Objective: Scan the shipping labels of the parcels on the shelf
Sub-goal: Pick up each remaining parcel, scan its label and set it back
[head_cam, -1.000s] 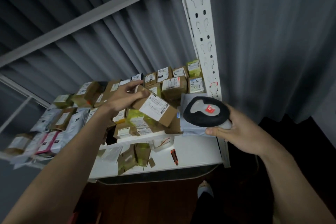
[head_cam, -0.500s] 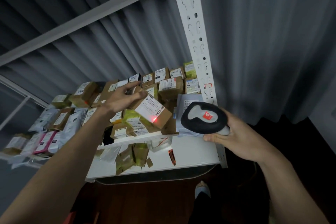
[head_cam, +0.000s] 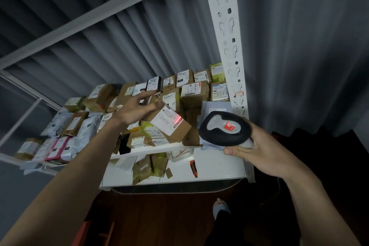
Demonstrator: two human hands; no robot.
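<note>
My left hand (head_cam: 135, 111) grips a brown cardboard parcel (head_cam: 179, 131) by its upper end and holds it tilted above the shelf (head_cam: 147, 151). Its white shipping label (head_cam: 168, 120) faces me, and a red scan light falls on the label's barcode. My right hand (head_cam: 257, 152) grips a black and grey barcode scanner (head_cam: 224, 128) with a red sticker, just right of the parcel and pointed at it. Several more labelled boxes (head_cam: 194, 92) and grey mailer bags (head_cam: 87, 128) fill the shelf.
A white perforated upright post (head_cam: 227, 32) stands at the shelf's right corner. A lower white shelf (head_cam: 215, 168) carries cardboard scraps and an orange utility knife (head_cam: 193, 168). Grey curtains hang behind. Below lie a dark wooden floor and my foot (head_cam: 219, 206).
The red scan light has moved along the label onto the barcode. My left hand has shifted the parcel a little, and the scanner stays aimed at it.
</note>
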